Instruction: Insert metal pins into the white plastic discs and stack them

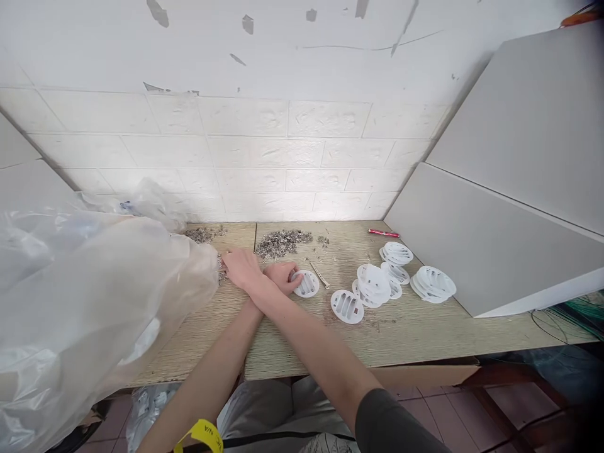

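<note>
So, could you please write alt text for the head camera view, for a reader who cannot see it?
A person's forearms cross at a wooden table: the left hand holds a white slotted disc, while the right hand is at small metal pieces beside a large translucent plastic bag. More white discs, some stacked, lie to the right.

White discs [347,306] against your pale tan, wood-grained tabletop [415,343]

You have silvery-grey metal pieces [282,241], a red pen [384,233] and a milky, translucent bag [113,277]; your right sleeve [387,421] is dark grey, and the strip [208,433] yellow with black lettering. You face a white, brick-patterned wall [304,151] blotched grey, pale grey panels [495,242], green wires [578,318] and dull pinkish floor tiles [443,415].
</note>
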Tool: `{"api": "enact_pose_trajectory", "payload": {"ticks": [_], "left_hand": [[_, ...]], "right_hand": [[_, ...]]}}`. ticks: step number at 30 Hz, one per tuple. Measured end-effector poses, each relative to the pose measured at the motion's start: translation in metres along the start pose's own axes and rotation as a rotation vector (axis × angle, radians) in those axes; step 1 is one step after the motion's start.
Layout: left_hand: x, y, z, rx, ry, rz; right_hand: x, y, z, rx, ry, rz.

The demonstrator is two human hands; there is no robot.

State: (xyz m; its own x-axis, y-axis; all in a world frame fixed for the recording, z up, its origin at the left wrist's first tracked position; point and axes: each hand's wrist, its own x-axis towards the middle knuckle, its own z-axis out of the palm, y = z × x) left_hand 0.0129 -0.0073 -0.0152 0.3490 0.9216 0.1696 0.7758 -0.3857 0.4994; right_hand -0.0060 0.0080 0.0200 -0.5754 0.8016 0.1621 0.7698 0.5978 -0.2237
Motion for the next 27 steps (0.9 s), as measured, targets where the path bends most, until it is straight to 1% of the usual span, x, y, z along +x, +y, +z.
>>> {"api": "enact_pose_trajectory", "payload": {"ticks": [3,7,9,14,19,23,27], "left_hand": [[-0.001,0.0,0.001,0.0,0.005,0.013],[-0.002,-0.002,0.002,0.007,0.014,0.035],[-0.002,-0.003,0.003,0.013,0.01,0.039],[-0.001,-0.001,0.003,0.05,-0.012,0.044],[-0.002,0.005,0.001,0.106,-0.044,0.06],[-0.002,0.006,0.002,0.149,-0.058,0.052],[-0.001,0.005,0.002,0.172,-0.072,0.059]], "right_hand": [[-0.001,-0.001,-0.001,0.012,0.041,0.032],[0.0,0.0,0.002,0.072,0.147,0.094],[0.002,0.001,0.004,0.112,0.176,0.104],[0.0,0.004,0.006,0.212,0.14,0.092],[-0.004,0.01,0.006,0.34,0.147,0.103],[-0.004,0.012,0.008,0.434,0.129,0.055],[-0.003,0.014,0.011,0.558,0.159,0.058]]}}
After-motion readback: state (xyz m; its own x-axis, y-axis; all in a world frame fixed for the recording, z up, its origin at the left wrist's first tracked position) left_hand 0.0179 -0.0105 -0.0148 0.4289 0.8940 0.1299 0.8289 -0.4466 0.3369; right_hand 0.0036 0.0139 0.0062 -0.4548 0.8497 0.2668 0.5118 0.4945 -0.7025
